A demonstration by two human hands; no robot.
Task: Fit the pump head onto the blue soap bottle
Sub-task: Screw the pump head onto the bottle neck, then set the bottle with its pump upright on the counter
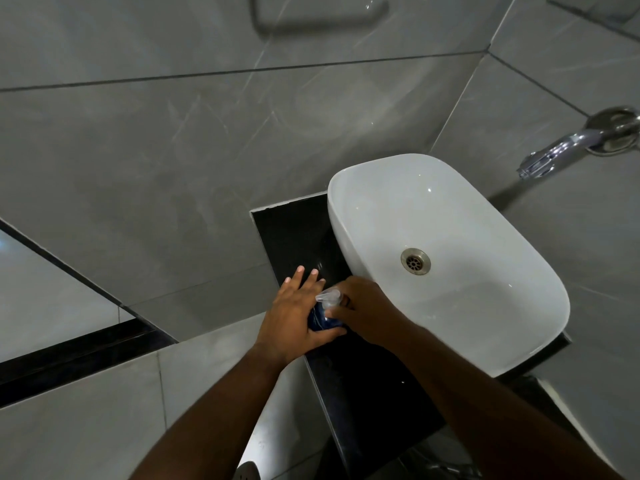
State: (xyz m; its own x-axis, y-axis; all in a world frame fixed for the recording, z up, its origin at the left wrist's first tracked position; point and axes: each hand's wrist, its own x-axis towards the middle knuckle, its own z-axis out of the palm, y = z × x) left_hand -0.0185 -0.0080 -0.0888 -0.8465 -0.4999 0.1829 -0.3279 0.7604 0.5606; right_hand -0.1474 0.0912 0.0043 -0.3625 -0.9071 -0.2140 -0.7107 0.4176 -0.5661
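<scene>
The blue soap bottle stands on the black counter, just left of the basin, mostly covered by my hands. My left hand wraps its left side, thumb under the front and fingers stretched out behind it. A clear pump head sits on top of the bottle with its nozzle pointing left. My right hand closes around the pump head from the right. The bottle's neck is hidden, so I cannot tell how far the pump is seated.
A white oval basin with a metal drain fills the counter's right side. A chrome tap juts from the right wall. Grey tiled walls stand behind and to the left; a towel bar hangs above.
</scene>
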